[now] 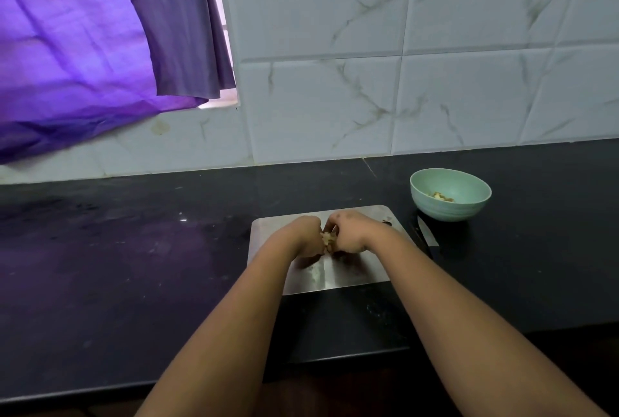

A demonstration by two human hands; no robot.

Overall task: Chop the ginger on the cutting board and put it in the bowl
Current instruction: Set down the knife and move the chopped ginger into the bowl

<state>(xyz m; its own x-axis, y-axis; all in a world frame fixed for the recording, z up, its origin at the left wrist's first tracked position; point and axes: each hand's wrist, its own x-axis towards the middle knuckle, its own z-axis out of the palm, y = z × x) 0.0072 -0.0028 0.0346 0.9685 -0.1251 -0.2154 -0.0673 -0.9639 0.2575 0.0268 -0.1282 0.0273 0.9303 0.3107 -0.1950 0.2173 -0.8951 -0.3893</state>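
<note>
I had both hands, left hand (306, 235) and right hand (348, 232), cupped around the chopped ginger (327, 238) mid cutting board (355, 272), gathering it for the bowl (450, 193) beyond the board's right corner, knife (428, 235) parked between.

A dark, glossy bench (134, 266) is seen running across the whole width of the view. Behind the bench, the wall (435, 64) is covered with large white tiles veined in grey-green. Above the bench's left part, a purple curtain (83, 48) is hung over a window, and its violet light is reflected in the bench surface directly below the curtain.
</note>
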